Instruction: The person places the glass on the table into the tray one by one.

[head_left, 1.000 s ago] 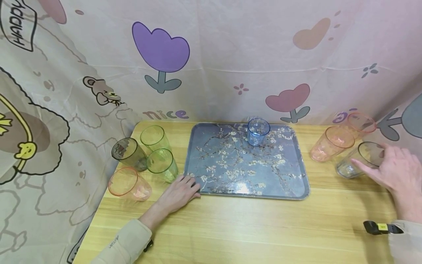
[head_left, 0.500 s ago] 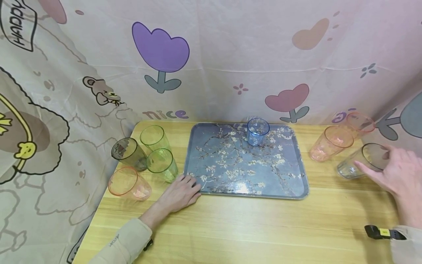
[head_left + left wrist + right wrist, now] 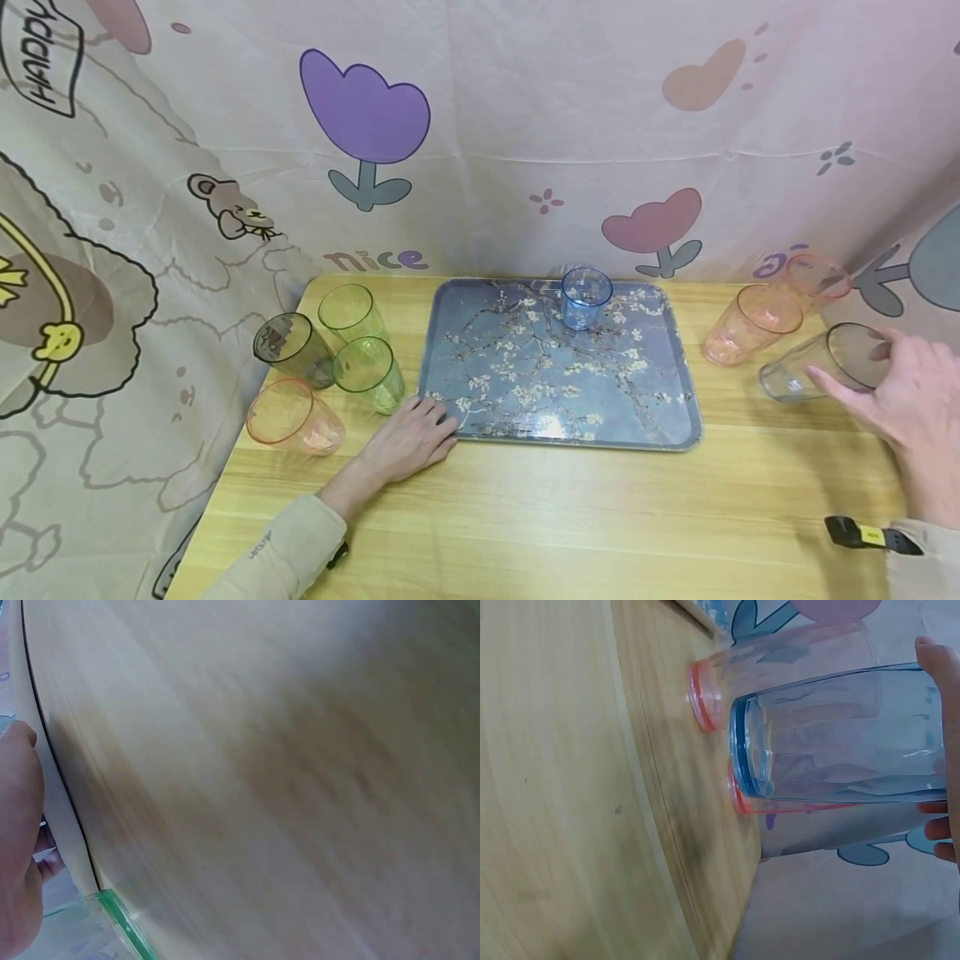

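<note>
My right hand (image 3: 918,400) grips a tall clear drinking glass (image 3: 798,372) near its rim, thumb on one side and fingers on the other. The glass tilts in the head view; its rim looks grey there, and its base (image 3: 742,746) blue in the right wrist view. Whether the base touches the table I cannot tell. My left hand (image 3: 408,437) rests with bent fingers on the near left corner of a blue blossom-patterned tray (image 3: 517,367). In the left wrist view its fingers (image 3: 49,862) lie over the tray's pale rim (image 3: 56,772). A small blue glass (image 3: 585,300) stands on the tray.
Two orange-pink glasses, a near one (image 3: 750,329) and a far one (image 3: 819,279), stand beside the right-hand glass. Left of the tray are two green glasses (image 3: 371,379) (image 3: 352,312), a dark grey glass (image 3: 296,350) and an orange glass (image 3: 296,421). A printed curtain (image 3: 487,125) hangs behind the table.
The right hand has shifted slightly to the right with the gripped glass, whose lean has grown and whose base has moved a little. The left hand stays on the tray corner.
</note>
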Available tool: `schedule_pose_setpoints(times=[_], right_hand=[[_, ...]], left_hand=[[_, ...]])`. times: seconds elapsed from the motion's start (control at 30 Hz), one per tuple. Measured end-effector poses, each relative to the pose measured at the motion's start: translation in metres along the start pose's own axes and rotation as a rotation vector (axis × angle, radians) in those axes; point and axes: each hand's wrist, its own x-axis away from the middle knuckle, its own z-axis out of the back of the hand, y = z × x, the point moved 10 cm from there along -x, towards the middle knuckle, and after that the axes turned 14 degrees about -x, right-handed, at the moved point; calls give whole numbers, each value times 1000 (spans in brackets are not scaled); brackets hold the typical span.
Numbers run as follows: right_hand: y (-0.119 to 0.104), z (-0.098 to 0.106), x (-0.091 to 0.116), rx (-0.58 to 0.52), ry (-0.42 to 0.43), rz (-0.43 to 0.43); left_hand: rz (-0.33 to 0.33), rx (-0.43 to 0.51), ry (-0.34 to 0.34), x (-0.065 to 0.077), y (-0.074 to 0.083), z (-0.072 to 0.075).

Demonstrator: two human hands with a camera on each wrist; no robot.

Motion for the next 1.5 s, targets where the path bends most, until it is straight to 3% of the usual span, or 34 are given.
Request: schedule_pose_setpoints(times=[0.3,0.5,0.67,0.8,1.1,1.5], right_hand=[[-14,1,1,22,5,4],[-45,4,-2,90,40,142],[-71,5,-4,94,87,273],[-84,3,-2,74,109,321],[-102,-13,-2,1,101,361],[-123,-47,-15,-59,23,361]], left_hand=[[2,3,-19,0,0,-2],[6,4,-19,1,0,-2],[9,3,-15,0,0,-2],[6,6,-16,0,0,-2],[-2,11,-20,-2,0,-1],[13,20,-47,0,0,-3]])
